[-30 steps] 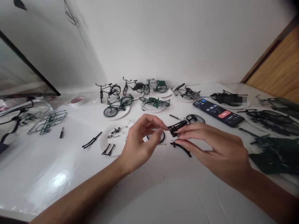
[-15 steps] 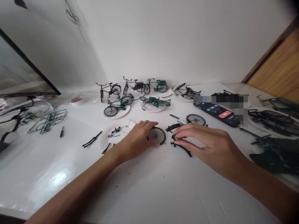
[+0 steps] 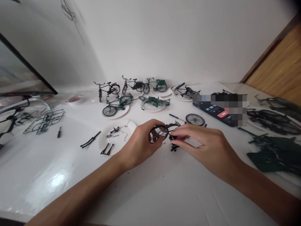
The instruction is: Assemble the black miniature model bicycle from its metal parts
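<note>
My left hand is closed around a small spoked model bicycle wheel, thumb below and fingers over its top. Just to the right, my right hand pinches a dark model bicycle part between thumb and fingertips; much of that part is hidden by the fingers. The wheel's right rim meets or nearly meets the dark part; I cannot tell if they are joined. A second spoked wheel lies behind my right hand, with a thin screwdriver-like rod beside it.
Left of my hands, a paper plate bears small metal and black parts. Black fork-like pieces, a short screwdriver and green part frames lie farther left. Model bicycles stand behind. A phone lies right, near a green model.
My left hand has lifted and tilted the wheel. My right hand has brought the dark part left against or close to it.
</note>
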`<state>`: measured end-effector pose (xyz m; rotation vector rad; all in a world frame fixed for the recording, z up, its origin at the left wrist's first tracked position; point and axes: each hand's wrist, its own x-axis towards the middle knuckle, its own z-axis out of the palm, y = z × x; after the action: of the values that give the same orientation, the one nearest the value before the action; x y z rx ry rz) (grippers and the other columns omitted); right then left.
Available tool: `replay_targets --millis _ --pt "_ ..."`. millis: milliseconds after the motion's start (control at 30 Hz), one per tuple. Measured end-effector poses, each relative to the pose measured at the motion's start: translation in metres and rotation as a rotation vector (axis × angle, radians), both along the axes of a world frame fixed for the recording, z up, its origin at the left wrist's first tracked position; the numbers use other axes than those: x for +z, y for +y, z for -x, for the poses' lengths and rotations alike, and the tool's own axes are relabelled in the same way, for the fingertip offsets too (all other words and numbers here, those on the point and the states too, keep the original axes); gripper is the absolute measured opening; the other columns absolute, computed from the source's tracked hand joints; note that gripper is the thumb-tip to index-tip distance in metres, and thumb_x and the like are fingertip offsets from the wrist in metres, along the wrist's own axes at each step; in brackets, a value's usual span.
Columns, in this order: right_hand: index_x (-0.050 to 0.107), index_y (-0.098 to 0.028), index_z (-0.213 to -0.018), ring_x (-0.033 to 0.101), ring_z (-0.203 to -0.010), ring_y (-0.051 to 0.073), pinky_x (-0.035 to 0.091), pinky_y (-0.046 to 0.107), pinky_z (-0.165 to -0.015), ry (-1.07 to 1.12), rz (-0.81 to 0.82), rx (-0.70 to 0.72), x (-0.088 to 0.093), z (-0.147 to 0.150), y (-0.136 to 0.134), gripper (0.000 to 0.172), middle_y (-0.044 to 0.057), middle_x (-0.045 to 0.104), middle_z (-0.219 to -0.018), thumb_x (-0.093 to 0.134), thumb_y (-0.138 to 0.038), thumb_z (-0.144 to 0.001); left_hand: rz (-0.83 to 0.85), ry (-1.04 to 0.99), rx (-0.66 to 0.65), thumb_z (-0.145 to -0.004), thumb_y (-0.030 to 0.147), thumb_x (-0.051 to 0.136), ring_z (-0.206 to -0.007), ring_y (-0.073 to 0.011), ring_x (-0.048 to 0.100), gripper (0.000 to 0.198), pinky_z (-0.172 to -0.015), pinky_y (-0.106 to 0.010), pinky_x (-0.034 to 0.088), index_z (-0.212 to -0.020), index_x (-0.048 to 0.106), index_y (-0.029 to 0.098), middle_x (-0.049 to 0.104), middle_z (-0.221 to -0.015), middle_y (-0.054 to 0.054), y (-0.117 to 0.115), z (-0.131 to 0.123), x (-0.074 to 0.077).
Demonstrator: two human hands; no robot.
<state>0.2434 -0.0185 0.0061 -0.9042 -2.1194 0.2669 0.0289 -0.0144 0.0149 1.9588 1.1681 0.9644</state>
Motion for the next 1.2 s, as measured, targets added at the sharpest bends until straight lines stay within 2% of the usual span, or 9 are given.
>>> replay_targets --millis 167,367,500,633,967,1067,1133,1200 --pt "0.068 -0.024 -0.091 0.074 -0.086 0.017 0.06 0.026 -0.069 0.054 -0.071 -0.023 0.002 0.0037 -0.0023 0.009 0.001 0.077 -0.095 0.07 -0.015 -0.089 0.024 -0.038 -0.016 -0.089 0.021 0.064 -0.076 -0.0138 0.061 0.013 -0.067 -0.024 0.047 -0.101 0.069 0.018 0.071 -0.094 -0.003 -0.0007 -0.0042 -0.0033" --pt "0.069 -0.025 -0.085 0.073 -0.089 0.018 0.061 0.032 -0.079 0.082 -0.092 -0.049 0.002 0.0048 -0.0012 0.012 0.0 0.076 -0.095 0.07 -0.013 -0.088 -0.03 -0.027 0.059 -0.089 0.024 0.063 -0.072 -0.014 0.058 0.011 -0.065 -0.024 0.045 -0.092 0.07 0.016 0.069 -0.081 -0.002 -0.0035 -0.006 -0.0045" --pt "0.069 -0.024 -0.083 0.07 -0.084 0.015 0.058 0.025 -0.068 0.121 0.071 -0.122 -0.0006 0.0082 0.0 0.011 -0.001 0.073 -0.092 0.072 -0.014 -0.085 -0.035 -0.006 0.066 -0.089 0.025 0.063 -0.068 -0.0126 0.053 0.011 -0.062 -0.023 0.042 -0.087 0.069 0.015 0.066 -0.076 -0.001 -0.0029 -0.0054 -0.0071" --pt "0.069 -0.024 -0.083 0.07 -0.08 0.014 0.059 0.025 -0.076 0.199 0.234 -0.175 -0.0027 0.0099 -0.0001 0.009 -0.003 0.072 -0.086 0.075 -0.017 -0.083 -0.015 -0.031 0.09 -0.089 0.025 0.063 -0.069 -0.0129 0.054 0.011 -0.062 -0.023 0.041 -0.088 0.068 0.016 0.067 -0.078 0.0 -0.0018 -0.0049 -0.0091" --pt "0.07 -0.023 -0.08 0.07 -0.081 0.015 0.062 0.025 -0.079 0.258 0.307 -0.186 -0.0022 0.0077 -0.0022 0.006 -0.001 0.073 -0.084 0.076 -0.022 -0.082 0.01 -0.021 0.121 -0.091 0.026 0.06 -0.068 -0.0138 0.051 0.016 -0.06 -0.025 0.039 -0.087 0.07 0.015 0.066 -0.076 -0.001 -0.0002 -0.0022 -0.0088" --pt "0.071 -0.023 -0.08 0.071 -0.081 0.015 0.062 0.025 -0.08 0.267 0.319 -0.197 -0.0026 0.0079 -0.0017 0.006 -0.001 0.073 -0.084 0.077 -0.023 -0.081 0.013 -0.047 0.112 -0.093 0.027 0.06 -0.072 -0.0146 0.054 0.015 -0.065 -0.025 0.041 -0.092 0.07 0.016 0.068 -0.082 -0.002 0.0003 -0.0029 -0.0106" --pt "0.072 -0.023 -0.08 0.07 -0.08 0.014 0.062 0.024 -0.079 0.259 0.317 -0.203 -0.003 0.0086 -0.0014 0.005 -0.001 0.073 -0.085 0.076 -0.022 -0.082 0.051 -0.065 0.119 -0.095 0.029 0.057 -0.074 -0.0146 0.054 0.017 -0.066 -0.025 0.041 -0.096 0.068 0.017 0.067 -0.086 -0.002 -0.0003 -0.0047 -0.0112" --pt "0.072 -0.023 -0.08 0.07 -0.081 0.014 0.061 0.023 -0.078 0.257 0.316 -0.207 -0.0033 0.0095 -0.0014 0.005 -0.002 0.074 -0.085 0.076 -0.021 -0.082 0.116 -0.085 0.126 -0.098 0.035 0.053 -0.07 -0.0137 0.049 0.022 -0.062 -0.025 0.038 -0.097 0.066 0.018 0.062 -0.081 -0.001 -0.0017 -0.0069 -0.011"
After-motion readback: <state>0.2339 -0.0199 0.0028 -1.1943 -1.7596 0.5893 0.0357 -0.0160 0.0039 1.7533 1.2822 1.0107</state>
